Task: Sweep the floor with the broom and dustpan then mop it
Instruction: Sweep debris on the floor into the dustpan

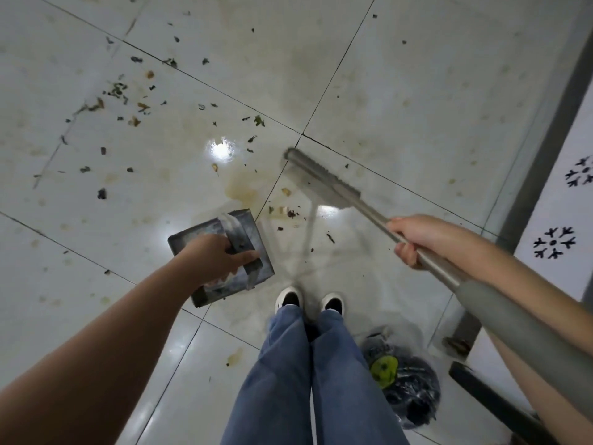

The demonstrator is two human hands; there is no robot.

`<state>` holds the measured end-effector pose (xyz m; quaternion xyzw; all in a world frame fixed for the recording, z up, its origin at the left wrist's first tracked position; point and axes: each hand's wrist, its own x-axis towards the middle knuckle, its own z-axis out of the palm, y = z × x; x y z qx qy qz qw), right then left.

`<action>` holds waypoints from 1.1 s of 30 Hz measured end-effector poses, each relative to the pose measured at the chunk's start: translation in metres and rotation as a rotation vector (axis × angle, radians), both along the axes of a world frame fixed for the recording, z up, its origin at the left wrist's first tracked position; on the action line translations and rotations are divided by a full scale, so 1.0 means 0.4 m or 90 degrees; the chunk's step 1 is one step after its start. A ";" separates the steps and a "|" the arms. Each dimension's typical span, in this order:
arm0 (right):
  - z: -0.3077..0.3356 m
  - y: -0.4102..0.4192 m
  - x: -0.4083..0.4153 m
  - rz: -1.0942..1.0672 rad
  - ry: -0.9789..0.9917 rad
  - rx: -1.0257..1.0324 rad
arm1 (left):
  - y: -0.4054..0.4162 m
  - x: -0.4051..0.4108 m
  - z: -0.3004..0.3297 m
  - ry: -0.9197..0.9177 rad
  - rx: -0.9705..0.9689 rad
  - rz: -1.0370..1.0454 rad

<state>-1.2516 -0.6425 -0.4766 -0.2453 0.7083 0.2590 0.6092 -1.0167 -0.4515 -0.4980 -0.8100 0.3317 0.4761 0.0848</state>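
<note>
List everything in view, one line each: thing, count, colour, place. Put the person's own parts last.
broom: one, grey head and metal handle, right of centre, head on the floor
dustpan: one, grey metal, centre left
debris: many bits, dark green and brown, mostly upper left
floor: white tiles, stained
rubbish bag: one, black, lower right
left hand: one, grips the dustpan's handle
right hand: one, fingers curled round the broom handle
legs: two, blue jeans, white shoes, bottom centre
</note>
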 end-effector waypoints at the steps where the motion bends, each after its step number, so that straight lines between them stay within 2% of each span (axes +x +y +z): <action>1: -0.006 -0.016 0.004 -0.017 0.001 -0.010 | 0.003 0.002 -0.003 0.002 0.004 0.000; 3: -0.038 -0.046 0.015 -0.034 -0.012 -0.058 | 0.014 0.007 -0.009 -0.002 0.012 -0.005; 6: -0.107 -0.059 0.042 0.035 -0.022 -0.131 | 0.033 0.021 -0.018 -0.022 0.006 -0.005; 11: -0.145 0.063 0.050 0.031 -0.011 0.014 | 0.043 0.027 -0.014 -0.010 0.013 -0.008; 15: -0.052 0.105 0.016 0.001 -0.020 0.096 | 0.051 0.012 -0.008 0.002 0.009 -0.006; 20: 0.048 0.077 -0.038 -0.042 -0.041 -0.014 | 0.071 0.002 -0.004 0.008 0.001 0.008; 24: -0.010 0.069 -0.013 -0.078 -0.013 -0.046 | 0.092 -0.005 -0.008 0.016 0.020 -0.001; 27: -0.079 0.112 0.039 -0.077 -0.011 0.001 | 0.109 -0.001 -0.011 0.010 0.022 -0.004; 30: -0.123 0.204 0.065 0.069 -0.020 0.052 | 0.124 0.011 -0.014 0.003 0.021 -0.010; 33: -0.072 0.264 0.052 0.076 -0.051 0.097 | 0.145 0.015 -0.012 0.008 0.018 0.005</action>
